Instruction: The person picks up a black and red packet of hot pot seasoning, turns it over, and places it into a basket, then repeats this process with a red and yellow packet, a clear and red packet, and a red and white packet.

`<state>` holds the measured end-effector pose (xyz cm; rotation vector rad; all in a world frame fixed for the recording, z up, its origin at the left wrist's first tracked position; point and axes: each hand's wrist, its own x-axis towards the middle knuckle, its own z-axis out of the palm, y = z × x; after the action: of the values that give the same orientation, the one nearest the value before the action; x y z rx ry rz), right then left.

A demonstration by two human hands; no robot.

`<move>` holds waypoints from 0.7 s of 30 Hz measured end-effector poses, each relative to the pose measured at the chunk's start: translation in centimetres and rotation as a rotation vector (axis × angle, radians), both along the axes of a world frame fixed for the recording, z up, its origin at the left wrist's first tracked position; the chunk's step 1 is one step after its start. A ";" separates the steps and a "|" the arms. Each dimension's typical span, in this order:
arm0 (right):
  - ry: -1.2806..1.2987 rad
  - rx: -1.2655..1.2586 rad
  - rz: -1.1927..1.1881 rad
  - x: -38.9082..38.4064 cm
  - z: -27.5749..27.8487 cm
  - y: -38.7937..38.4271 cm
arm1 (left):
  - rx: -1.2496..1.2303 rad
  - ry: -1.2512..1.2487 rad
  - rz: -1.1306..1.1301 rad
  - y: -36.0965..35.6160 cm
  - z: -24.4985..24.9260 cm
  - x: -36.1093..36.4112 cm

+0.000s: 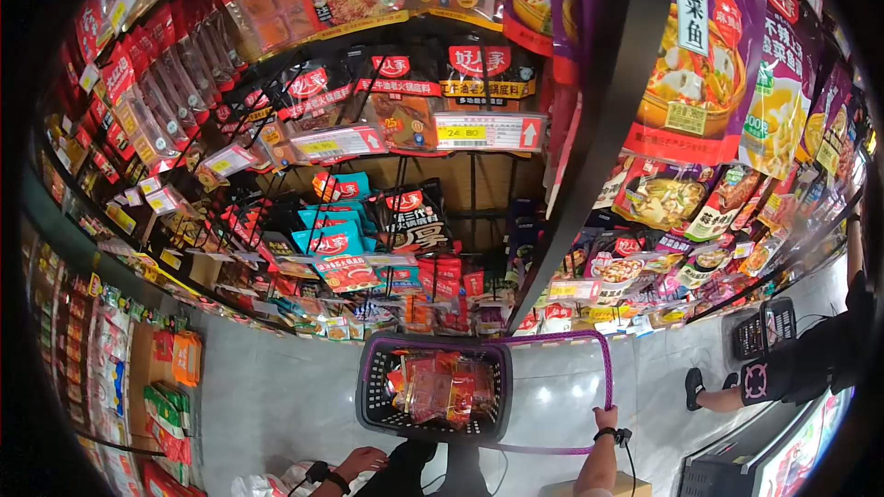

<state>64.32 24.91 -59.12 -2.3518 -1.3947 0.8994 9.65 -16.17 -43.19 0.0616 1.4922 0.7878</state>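
Observation:
My right hand [605, 419] is closed around the long purple handle [607, 359] of a black shopping basket [366, 410]. The basket stands in front of my legs, and the handle swings out to its right. Inside it lie several red and orange food packets [433, 382], heaped in the middle. My left hand [363, 462] hangs low beside my left leg, its fingers loosely extended with nothing seen in them. White plastic packaging [262, 486] lies close to that hand. Both wrists wear dark bands.
Ahead, a curved shelf rack holds many hotpot seasoning pouches [479, 74] with price tags [488, 132] and a dark upright post [599, 120]. More shelves [55, 350] line the left. At right, a person's leg [727, 398] and another black basket [764, 329] are near a display case [737, 474].

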 end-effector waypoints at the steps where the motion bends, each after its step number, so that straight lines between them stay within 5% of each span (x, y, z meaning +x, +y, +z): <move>1: -0.024 0.000 0.028 -0.3 1.3 -0.3 | 0.013 0.003 -0.008 -0.2 -0.1 0.2; 11: -0.090 0.277 0.238 -6.8 9.3 -3.7 | 0.055 -0.070 -0.015 -0.2 -1.0 2.2; 21: 0.012 0.142 0.302 -12.0 10.9 -6.8 | 0.015 0.019 -0.082 0.4 0.2 0.5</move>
<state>52.36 18.06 -48.18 -2.0637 -1.7777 0.8543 10.20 -15.82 -42.98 0.1411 1.4920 0.7339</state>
